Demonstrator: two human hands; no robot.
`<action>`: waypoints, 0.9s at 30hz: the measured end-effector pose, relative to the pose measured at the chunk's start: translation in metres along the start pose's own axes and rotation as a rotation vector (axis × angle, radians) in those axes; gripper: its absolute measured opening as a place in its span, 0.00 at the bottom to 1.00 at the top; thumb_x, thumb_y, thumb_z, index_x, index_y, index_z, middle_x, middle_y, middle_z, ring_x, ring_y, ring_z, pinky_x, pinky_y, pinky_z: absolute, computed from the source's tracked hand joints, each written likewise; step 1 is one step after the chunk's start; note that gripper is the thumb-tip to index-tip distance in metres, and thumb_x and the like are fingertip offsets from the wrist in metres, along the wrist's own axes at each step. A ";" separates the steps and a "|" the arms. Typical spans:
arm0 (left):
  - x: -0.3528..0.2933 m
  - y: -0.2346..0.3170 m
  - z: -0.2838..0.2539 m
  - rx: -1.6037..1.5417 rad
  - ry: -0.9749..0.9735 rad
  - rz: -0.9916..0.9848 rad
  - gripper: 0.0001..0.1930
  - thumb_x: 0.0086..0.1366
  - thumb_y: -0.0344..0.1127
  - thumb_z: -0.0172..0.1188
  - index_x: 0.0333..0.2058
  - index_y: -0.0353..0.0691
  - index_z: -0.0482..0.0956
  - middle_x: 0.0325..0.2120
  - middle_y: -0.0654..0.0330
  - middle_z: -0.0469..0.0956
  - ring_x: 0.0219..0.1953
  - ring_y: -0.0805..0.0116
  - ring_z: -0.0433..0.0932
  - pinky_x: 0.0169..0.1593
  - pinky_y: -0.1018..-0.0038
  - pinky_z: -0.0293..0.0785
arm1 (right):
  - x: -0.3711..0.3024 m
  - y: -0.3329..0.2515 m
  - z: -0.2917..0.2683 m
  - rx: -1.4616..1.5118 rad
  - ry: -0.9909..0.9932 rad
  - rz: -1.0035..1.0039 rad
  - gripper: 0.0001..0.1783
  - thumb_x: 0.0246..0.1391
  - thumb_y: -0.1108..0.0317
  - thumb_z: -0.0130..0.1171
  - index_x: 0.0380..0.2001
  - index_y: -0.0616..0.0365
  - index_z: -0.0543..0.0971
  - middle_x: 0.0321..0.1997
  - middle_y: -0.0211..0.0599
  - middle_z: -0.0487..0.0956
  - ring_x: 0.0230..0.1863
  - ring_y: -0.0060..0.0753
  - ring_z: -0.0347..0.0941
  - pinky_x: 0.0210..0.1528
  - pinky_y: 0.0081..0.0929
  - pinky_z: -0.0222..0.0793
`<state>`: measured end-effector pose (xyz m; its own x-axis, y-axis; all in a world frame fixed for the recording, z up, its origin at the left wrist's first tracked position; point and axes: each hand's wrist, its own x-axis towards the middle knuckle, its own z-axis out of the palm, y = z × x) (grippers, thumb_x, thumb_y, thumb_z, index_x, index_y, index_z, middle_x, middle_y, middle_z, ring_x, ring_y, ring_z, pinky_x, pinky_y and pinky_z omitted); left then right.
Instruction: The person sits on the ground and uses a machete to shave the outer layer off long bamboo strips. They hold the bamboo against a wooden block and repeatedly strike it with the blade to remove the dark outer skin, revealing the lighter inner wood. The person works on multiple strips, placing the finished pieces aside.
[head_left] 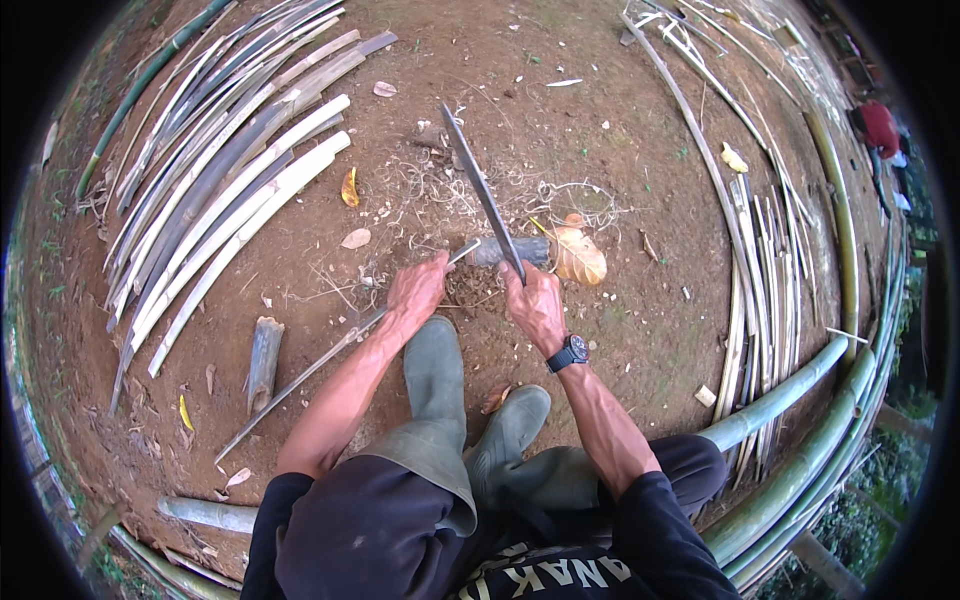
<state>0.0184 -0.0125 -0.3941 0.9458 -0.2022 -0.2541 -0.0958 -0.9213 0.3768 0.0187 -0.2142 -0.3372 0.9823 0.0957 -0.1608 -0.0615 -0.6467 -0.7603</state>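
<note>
head view: r hand (537,308) grips machete (478,190), tip 11 o'clock; l hand (416,291) grasps strip (350,339) at 8 o'clock; slip off rounded log (532,252) cd cut l hand.

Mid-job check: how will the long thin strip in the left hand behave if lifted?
The strip is probably light, being so slender. It looks fairly stiff, perhaps springy, running nearly straight past the left hand. It may feel tail-heavy, since most of its length lies to one side of the grip.

The handle of the blade (479,185) is concealed by the right hand (537,306); the far-right person (877,130) is blurred.
</note>
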 end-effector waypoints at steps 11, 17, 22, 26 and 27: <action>-0.001 0.000 -0.001 -0.051 0.031 -0.001 0.06 0.67 0.34 0.47 0.33 0.38 0.67 0.14 0.50 0.73 0.16 0.53 0.75 0.18 0.58 0.68 | 0.002 -0.006 -0.003 -0.080 -0.095 -0.004 0.19 0.57 0.60 0.51 0.22 0.66 0.76 0.18 0.59 0.73 0.22 0.59 0.72 0.25 0.46 0.67; 0.001 -0.003 0.007 -0.008 0.017 0.020 0.04 0.67 0.31 0.44 0.35 0.39 0.67 0.15 0.54 0.73 0.15 0.57 0.75 0.17 0.62 0.70 | 0.000 0.029 -0.002 -0.178 -0.180 0.032 0.19 0.57 0.59 0.51 0.24 0.67 0.77 0.19 0.60 0.73 0.24 0.60 0.72 0.28 0.48 0.67; -0.005 0.000 0.005 0.012 0.048 0.022 0.04 0.66 0.31 0.44 0.35 0.38 0.67 0.17 0.53 0.74 0.17 0.53 0.76 0.19 0.59 0.72 | 0.001 0.024 -0.007 -0.132 -0.219 0.054 0.22 0.58 0.57 0.51 0.25 0.69 0.76 0.18 0.61 0.72 0.22 0.61 0.71 0.27 0.47 0.65; -0.006 0.006 0.000 0.025 0.072 0.011 0.04 0.65 0.29 0.43 0.34 0.37 0.67 0.20 0.51 0.75 0.20 0.53 0.78 0.22 0.59 0.74 | 0.016 0.004 -0.004 -0.003 -0.043 0.001 0.23 0.60 0.55 0.51 0.27 0.69 0.77 0.12 0.52 0.69 0.15 0.47 0.67 0.21 0.41 0.61; -0.006 0.007 -0.001 0.020 0.051 0.000 0.04 0.65 0.29 0.43 0.34 0.37 0.67 0.20 0.51 0.76 0.20 0.53 0.78 0.22 0.59 0.74 | 0.018 0.003 -0.005 0.012 0.014 -0.050 0.24 0.60 0.54 0.51 0.27 0.69 0.77 0.10 0.48 0.67 0.12 0.40 0.64 0.18 0.39 0.60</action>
<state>0.0122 -0.0170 -0.3891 0.9604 -0.1852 -0.2081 -0.1011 -0.9278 0.3591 0.0368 -0.2178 -0.3389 0.9866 0.1170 -0.1136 -0.0142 -0.6322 -0.7747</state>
